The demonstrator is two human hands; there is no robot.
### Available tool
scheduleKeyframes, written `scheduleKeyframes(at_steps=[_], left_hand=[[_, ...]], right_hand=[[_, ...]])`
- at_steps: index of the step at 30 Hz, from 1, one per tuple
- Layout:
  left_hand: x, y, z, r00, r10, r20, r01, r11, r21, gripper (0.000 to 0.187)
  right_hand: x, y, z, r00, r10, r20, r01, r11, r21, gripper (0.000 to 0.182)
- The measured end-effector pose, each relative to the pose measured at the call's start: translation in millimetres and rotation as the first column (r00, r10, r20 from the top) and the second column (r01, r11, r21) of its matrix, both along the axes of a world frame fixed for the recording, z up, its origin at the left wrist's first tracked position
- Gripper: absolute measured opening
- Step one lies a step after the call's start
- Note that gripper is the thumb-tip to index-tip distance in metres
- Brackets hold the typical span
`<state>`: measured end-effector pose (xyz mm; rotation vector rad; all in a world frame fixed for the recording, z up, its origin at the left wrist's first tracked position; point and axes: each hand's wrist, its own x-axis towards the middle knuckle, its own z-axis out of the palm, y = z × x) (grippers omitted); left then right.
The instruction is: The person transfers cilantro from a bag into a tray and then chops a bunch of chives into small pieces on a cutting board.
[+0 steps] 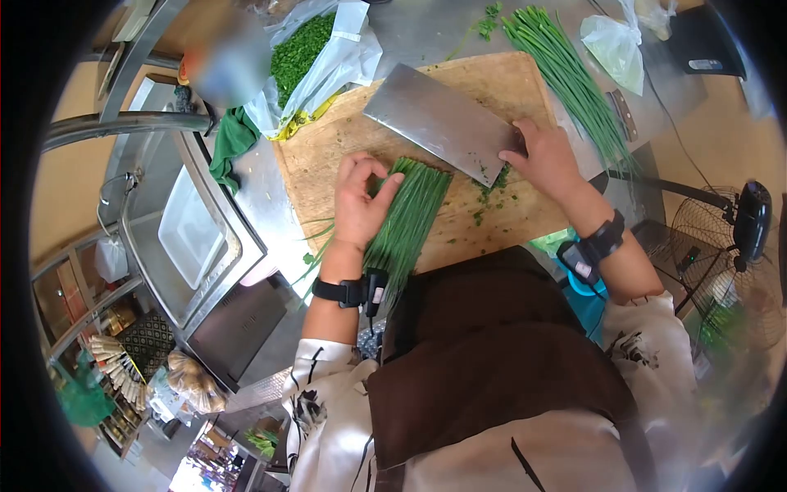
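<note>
A thick bundle of green chives point(410, 205) lies on the wooden cutting board point(320, 156), its cut ends level at the top. My left hand point(361, 197) rests on the bundle's left side, fingers curled and thumb against the stalks. In my right hand point(545, 160) is a cleaver point(443, 119), gripped at its right end; its handle is mostly hidden. The broad blade lies slanted over the board, just above the chives' cut ends. Chopped green bits point(492, 197) are scattered beside and under the blade's lower corner.
A plastic bag of chopped greens point(303, 61) stands at the board's upper left, near a green cloth point(234, 148). More long chives point(566, 82) lie to the right, beside a tied bag point(615, 49) and a riveted handle point(625, 115). A sink point(147, 213) is at left, a fan point(709, 238) at right.
</note>
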<state>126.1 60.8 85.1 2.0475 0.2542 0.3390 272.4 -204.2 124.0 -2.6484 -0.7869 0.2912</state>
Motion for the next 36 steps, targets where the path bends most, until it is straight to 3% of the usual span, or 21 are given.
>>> scheduleKeyframes(at_steps=[2, 4, 6, 9, 14, 18, 22, 27, 30, 33, 36], left_hand=[[0.7, 8.1, -6.1, 0.999, -0.041, -0.002, 0.041, 0.998, 0.038, 0.023], [0.8, 10.2, -8.0, 0.993, -0.115, -0.012, 0.115, 0.99, 0.079, 0.024], [1.5, 9.7, -10.2, 0.984, -0.179, -0.008, 0.179, 0.981, 0.076, 0.025], [-0.8, 2.8, -15.5, 0.974, -0.226, 0.015, 0.226, 0.974, 0.007, 0.026], [-7.6, -15.8, -14.2, 0.968, -0.25, 0.001, 0.249, 0.964, -0.091, 0.026], [-12.3, -19.0, -18.2, 0.977, -0.209, 0.032, 0.21, 0.977, -0.035, 0.025], [-15.1, -29.9, -18.2, 0.979, -0.196, 0.055, 0.189, 0.975, 0.114, 0.023], [-18.2, -43.6, -21.9, 0.978, -0.186, 0.099, 0.154, 0.952, 0.265, 0.023], [-18.6, -47.6, -19.4, 0.979, -0.177, 0.098, 0.142, 0.947, 0.29, 0.021], [-18.7, -49.6, -19.2, 0.978, -0.182, 0.103, 0.142, 0.939, 0.313, 0.018], [-17.6, -50.3, -21.0, 0.977, -0.188, 0.103, 0.144, 0.93, 0.338, 0.017]], right_hand=[[-17.7, 7.7, 6.6, 0.905, 0.118, 0.409, -0.165, 0.983, 0.083, 0.033], [-52.0, 15.8, -0.9, 0.997, 0.074, -0.009, -0.069, 0.963, 0.26, 0.025], [-82.1, 34.8, 0.4, 0.911, 0.015, -0.412, 0.057, 0.985, 0.16, 0.023], [-99.5, 60.8, -11.1, 0.843, -0.027, -0.537, 0.174, 0.959, 0.225, 0.021], [-110.5, 89.0, -51.0, 0.813, -0.061, -0.579, 0.282, 0.911, 0.301, 0.011], [-106.2, 90.7, -50.6, 0.721, -0.004, -0.692, 0.343, 0.871, 0.352, 0.012], [-103.7, 76.6, -60.2, 0.496, 0.067, -0.866, 0.561, 0.736, 0.378, 0.013], [-104.3, 70.5, -54.8, 0.2, 0.107, -0.974, 0.82, 0.526, 0.226, 0.017], [-106.2, 69.9, -49.5, 0.434, -0.055, -0.899, 0.607, 0.756, 0.246, 0.016], [-114.6, 70.1, -45.6, 0.689, -0.116, -0.715, 0.429, 0.861, 0.274, 0.024], [-100.3, 44.2, -1.5, 0.838, -0.123, -0.532, 0.317, 0.903, 0.291, 0.025]])
